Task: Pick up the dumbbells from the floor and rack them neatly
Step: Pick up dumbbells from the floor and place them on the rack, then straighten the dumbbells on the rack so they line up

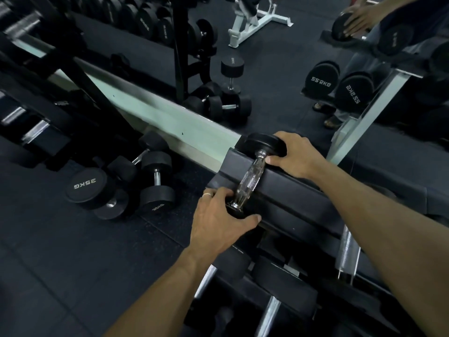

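Note:
A black dumbbell with a chrome knurled handle [251,175] lies across the top tier of the black rack [298,188], at its left end. My left hand [220,221] grips the near head of this dumbbell, thumb under it. My right hand [295,154] holds the far head, fingers curled over its rim. On the floor to the left lies a heap of black dumbbells, among them one marked 35KG [85,187] and a smaller one [156,181].
A mirror runs along the wall behind the rack and reflects the floor, a white bench frame [252,23] and more dumbbells. Lower rack tiers hold other dumbbells [269,280]. Another long rack [48,76] stands at the left. Dark rubber floor lies at the lower left.

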Tool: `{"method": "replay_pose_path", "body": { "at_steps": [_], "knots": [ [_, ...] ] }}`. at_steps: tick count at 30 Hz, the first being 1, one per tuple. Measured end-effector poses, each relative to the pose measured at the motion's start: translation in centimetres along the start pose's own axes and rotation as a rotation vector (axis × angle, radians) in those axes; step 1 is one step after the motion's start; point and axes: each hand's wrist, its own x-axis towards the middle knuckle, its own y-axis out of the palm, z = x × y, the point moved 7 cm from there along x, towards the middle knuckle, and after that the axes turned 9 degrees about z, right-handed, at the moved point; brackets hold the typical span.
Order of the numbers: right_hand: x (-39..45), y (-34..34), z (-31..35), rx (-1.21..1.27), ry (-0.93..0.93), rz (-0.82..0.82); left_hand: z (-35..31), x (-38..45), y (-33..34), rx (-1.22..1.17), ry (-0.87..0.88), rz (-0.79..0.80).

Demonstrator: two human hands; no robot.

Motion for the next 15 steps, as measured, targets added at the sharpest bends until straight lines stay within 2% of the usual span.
{"method": "replay_pose_path", "body": {
  "at_steps": [15],
  "knots": [
    [-1.8, 0.7, -0.5, -0.028, 0.068, -0.029, -0.4, -0.1, 0.1, 0.041, 0.037, 0.031]
  ]
}}
